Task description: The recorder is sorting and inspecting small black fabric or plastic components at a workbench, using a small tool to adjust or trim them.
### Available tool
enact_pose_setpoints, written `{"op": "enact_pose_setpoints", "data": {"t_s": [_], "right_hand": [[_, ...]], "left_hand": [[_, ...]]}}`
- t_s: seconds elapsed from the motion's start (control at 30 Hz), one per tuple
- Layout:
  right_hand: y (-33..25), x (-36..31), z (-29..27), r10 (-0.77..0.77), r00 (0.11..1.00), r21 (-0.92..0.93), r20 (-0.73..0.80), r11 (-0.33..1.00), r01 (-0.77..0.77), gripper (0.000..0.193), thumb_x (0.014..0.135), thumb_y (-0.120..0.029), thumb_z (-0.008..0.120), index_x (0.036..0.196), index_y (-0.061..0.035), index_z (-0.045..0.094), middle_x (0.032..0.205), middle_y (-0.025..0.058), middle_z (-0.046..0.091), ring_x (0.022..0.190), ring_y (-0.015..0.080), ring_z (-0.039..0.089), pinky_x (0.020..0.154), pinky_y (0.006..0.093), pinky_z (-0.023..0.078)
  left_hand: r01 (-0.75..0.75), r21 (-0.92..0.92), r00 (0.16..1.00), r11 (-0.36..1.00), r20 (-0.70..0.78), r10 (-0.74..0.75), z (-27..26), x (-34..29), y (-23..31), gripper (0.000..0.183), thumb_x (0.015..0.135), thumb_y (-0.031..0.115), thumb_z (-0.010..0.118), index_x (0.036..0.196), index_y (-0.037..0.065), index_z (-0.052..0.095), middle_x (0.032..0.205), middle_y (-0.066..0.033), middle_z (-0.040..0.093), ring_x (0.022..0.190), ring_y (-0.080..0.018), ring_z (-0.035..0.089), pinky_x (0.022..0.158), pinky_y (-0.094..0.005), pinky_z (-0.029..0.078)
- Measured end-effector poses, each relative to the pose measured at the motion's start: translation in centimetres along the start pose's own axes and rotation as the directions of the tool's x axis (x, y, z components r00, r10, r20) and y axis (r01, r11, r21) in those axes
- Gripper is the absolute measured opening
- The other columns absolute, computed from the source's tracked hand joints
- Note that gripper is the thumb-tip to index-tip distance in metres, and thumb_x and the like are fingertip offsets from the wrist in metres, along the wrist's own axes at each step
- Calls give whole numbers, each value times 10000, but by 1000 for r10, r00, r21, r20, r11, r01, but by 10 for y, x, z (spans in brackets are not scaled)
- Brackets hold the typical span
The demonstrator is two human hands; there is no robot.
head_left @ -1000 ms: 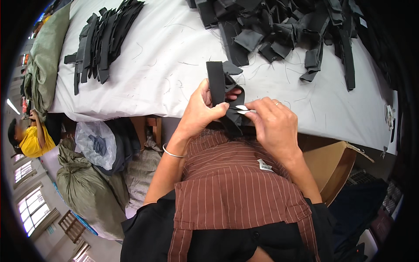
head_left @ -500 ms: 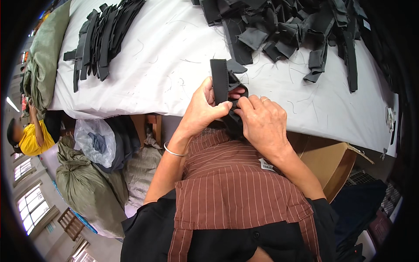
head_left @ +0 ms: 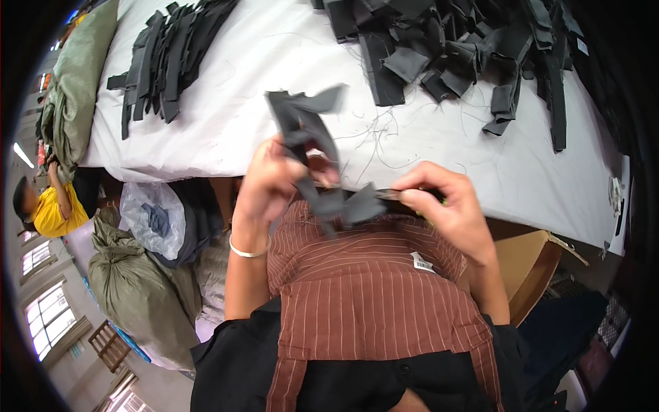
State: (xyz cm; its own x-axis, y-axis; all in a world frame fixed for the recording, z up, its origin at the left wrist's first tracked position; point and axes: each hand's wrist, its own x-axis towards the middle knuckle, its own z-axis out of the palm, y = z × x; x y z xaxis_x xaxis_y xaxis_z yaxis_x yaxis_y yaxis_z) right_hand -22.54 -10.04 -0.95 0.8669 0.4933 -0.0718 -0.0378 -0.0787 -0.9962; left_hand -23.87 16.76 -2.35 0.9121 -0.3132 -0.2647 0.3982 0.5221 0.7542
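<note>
Black fabric strip (head_left: 295,137), folded and blurred, is held up at the near edge of the white-covered table (head_left: 240,130), partly over its cloth and partly in front of it. Our left hand (head_left: 269,180) has the thumb and fingers closed around the middle part, with only a small opening where the fabric passes; we think it grips there so that both ends remain free, the upper one over the table and the lower one before its edge. Our right hand (head_left: 458,214), just in front of the same table edge and more to the right, pinches a small metal-tipped tool (head_left: 390,195) between thumb and forefinger; it looks to us like thread snips. How tightly the other fingers are curled, we cannot tell. The tip points left to the lower part of the strip, probably so that the two can meet by a short movement; if it touches the fabric, the blur does not let us say

On the far left of the table, a row of black strips (head_left: 165,62) lies side by side, perhaps arranged so to keep them tidy. On the far right of the table, a loose heap of black strips (head_left: 446,58) lies without order, maybe because soft pieces easily fold over one another
</note>
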Motion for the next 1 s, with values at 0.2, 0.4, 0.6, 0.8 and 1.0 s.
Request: {"op": "enact_pose_setpoints", "data": {"t_s": [0.2, 0.4, 0.6, 0.8, 1.0], "right_hand": [[31, 19, -22, -227, 904, -673, -361, 735, -84, 217, 835, -131, 678, 1043, -85, 640, 863, 66, 631, 665, 182, 610, 571, 317, 466], [65, 34, -15, -334, 884, -877, -328, 455, -153, 411, 751, -75, 677, 1146, -152, 594, 999, 63, 564, 682, 246, 640, 573, 371, 514], [63, 36, 76, -354, 884, -724, 305, 517, 457, 488, 730, -53, 566, 1217, -66, 545, 1184, 150, 625, 596, 293, 625, 542, 392, 529], [37, 35, 86, -226, 812, -214, 539, 895, 392, 347, 673, 22, 660, 999, -80, 718, 991, 87, 713, 858, 240, 689, 711, 303, 560], [30, 53, 40, 73, 997, -97, 14, 993, -71, 202, 858, -18, 606, 1038, -36, 696, 819, 97, 718, 711, 107, 652, 637, 251, 498]], "left_hand": [[139, 176, 980, 975, -169, -109, -7, -17, 10, 446, 807, 78, 527, 1227, -71, 510, 849, -103, 615, 697, -161, 636, 637, -269, 531], [-104, -21, 978, 994, -183, 99, -30, -55, 28, 430, 809, 108, 561, 1188, -89, 512, 1014, -147, 649, 810, -195, 664, 744, -310, 565], [-280, -1, 807, 960, -541, 235, -50, -57, 38, 337, 877, 110, 566, 1170, -50, 517, 980, -129, 640, 783, -181, 656, 694, -304, 568], [-134, 663, 709, 736, -455, 539, -60, -47, 77, 575, 840, 49, 643, 1371, -32, 435, 1032, -64, 601, 796, -79, 576, 689, -207, 483], [149, 989, 512, 18, -93, 854, -92, 4, 185, 601, 803, 88, 677, 1346, -41, 455, 1066, -111, 615, 886, -197, 609, 824, -300, 485]]}}
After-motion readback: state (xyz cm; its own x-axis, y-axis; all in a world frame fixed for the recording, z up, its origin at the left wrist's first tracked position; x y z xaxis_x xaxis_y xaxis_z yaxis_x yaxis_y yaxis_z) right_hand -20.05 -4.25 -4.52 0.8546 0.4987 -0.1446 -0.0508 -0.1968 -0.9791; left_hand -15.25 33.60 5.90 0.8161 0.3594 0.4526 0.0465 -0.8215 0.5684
